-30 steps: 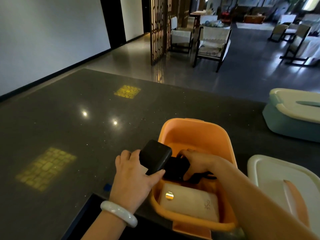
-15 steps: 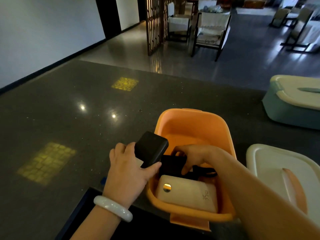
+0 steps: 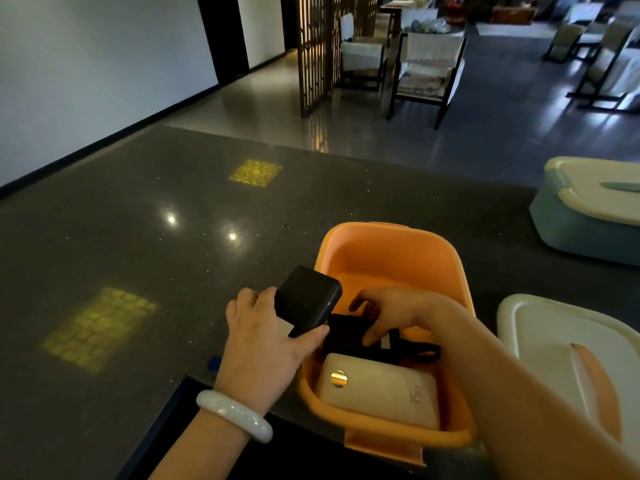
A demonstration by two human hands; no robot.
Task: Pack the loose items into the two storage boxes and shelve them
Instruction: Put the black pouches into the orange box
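An open orange storage box (image 3: 388,251) stands on the dark counter near its front edge. A white power bank (image 3: 384,393) lies flat in the box's near end. My left hand (image 3: 266,344) grips a black power bank (image 3: 306,301) tilted over the box's left rim. Inside the box, my right hand (image 3: 398,311) has its fingers curled over a black pouch or strap bundle (image 3: 349,336). The box's white lid with an orange handle (image 3: 568,355) lies to the right. A teal storage box (image 3: 585,226) with its white lid on sits at the far right.
The dark speckled counter (image 3: 173,271) stretches away to the left and back. A dark tray edge (image 3: 166,420) lies at the counter's near side. Chairs (image 3: 426,71) and a lattice screen (image 3: 318,50) stand on the floor beyond the counter.
The view has tilted down a little. My right hand has shifted slightly on the black bundle inside the box. My left hand keeps the black power bank at the rim.
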